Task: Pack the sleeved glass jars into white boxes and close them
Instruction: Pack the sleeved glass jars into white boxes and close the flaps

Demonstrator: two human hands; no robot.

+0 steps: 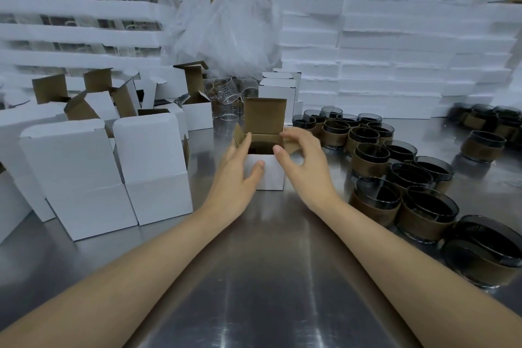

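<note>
I am steadying the light, thin-walled white box (265, 171) mid-bench with my left hand (240, 169) while my right hand (303, 158) pinches its side flap; the fragile jar (261, 148) seems seated inside.

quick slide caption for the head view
Both hands, left and right, fold side flaps of an open white box beside sleeved jars.
</note>
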